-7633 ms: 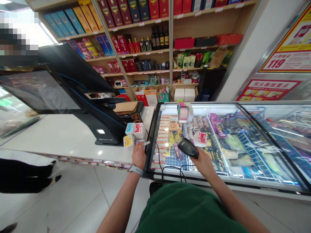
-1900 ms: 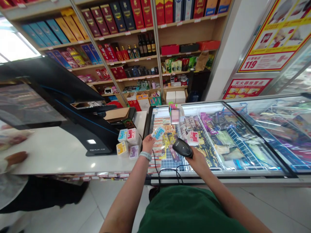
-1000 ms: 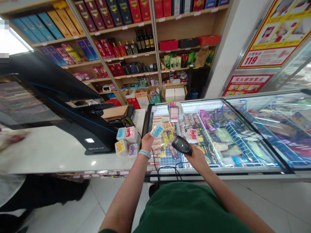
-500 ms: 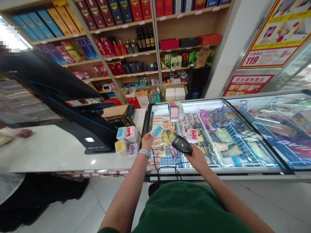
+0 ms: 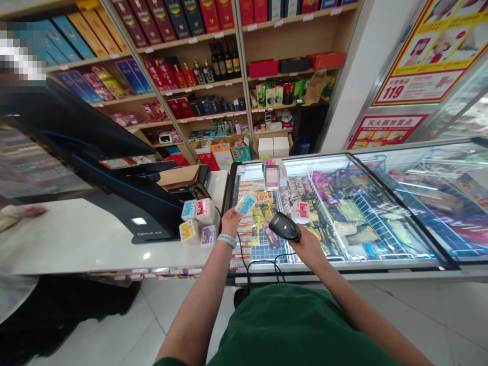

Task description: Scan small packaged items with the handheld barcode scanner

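Between the fingers of my left hand [image 5: 231,221] is a small tub with a blue and white label [image 5: 245,204], held over the left end of the freezer. My right hand [image 5: 307,245] grips a black barcode scanner [image 5: 284,226], its head pointing left toward the tub. A tub with a red label [image 5: 301,211] rests on the freezer glass just beyond the scanner. Left of my left hand, several tubs with yellow [image 5: 188,231], purple [image 5: 208,235], red and blue labels stand grouped on the white counter [image 5: 102,236].
A black monitor on a stand [image 5: 152,218] occupies the counter at left. The glass-topped freezer [image 5: 358,223] extends right, holding packaged goods. The scanner's cable hangs by the freezer's front edge. Shelves [image 5: 213,38] stand behind. Another person's hand [image 5: 33,210] lies at far left.
The view has shifted slightly. The other person's hand at far left has moved a little to the left. Both my hands keep nearly the same position and hold.
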Tool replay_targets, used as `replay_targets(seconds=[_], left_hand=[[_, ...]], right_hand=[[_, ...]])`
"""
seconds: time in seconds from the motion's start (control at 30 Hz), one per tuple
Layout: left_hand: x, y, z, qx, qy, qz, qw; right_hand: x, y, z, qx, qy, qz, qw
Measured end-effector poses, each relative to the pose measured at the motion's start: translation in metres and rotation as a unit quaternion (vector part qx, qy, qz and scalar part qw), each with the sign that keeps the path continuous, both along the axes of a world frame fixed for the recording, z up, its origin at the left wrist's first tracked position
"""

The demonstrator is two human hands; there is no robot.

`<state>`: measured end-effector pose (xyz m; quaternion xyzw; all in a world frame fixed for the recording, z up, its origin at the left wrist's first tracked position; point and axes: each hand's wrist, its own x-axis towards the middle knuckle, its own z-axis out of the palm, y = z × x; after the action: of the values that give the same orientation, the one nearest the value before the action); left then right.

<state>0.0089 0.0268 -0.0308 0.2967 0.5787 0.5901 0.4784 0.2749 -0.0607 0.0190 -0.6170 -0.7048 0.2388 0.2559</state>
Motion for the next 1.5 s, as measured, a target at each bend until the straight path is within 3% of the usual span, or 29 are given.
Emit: replay_targets(seconds=[0.77, 1.13, 1.33, 1.5], left_hand=[[-0.001, 0.001, -0.003, -0.001, -0.011, -0.008, 1.000], [0.004, 0.006, -0.015, -0.027, -0.030, 0.006, 0.999], [0.018, 0.002, -0.009, -0.072, -0.099, -0.020, 0.992], [0.039, 0.000, -0.009, -0.126, -0.129, -0.078, 0.980]], right_hand=[[-0.001, 0.001, 0.002, 0.002, -0.006, -0.013, 1.000], [0.000, 0.002, 0.002, -0.001, 0.006, -0.013, 1.000], [0.002, 0.000, 0.003, 0.000, 0.027, -0.014, 1.000], [0.005, -0.002, 0.004, -0.006, 0.039, -0.034, 0.999]])
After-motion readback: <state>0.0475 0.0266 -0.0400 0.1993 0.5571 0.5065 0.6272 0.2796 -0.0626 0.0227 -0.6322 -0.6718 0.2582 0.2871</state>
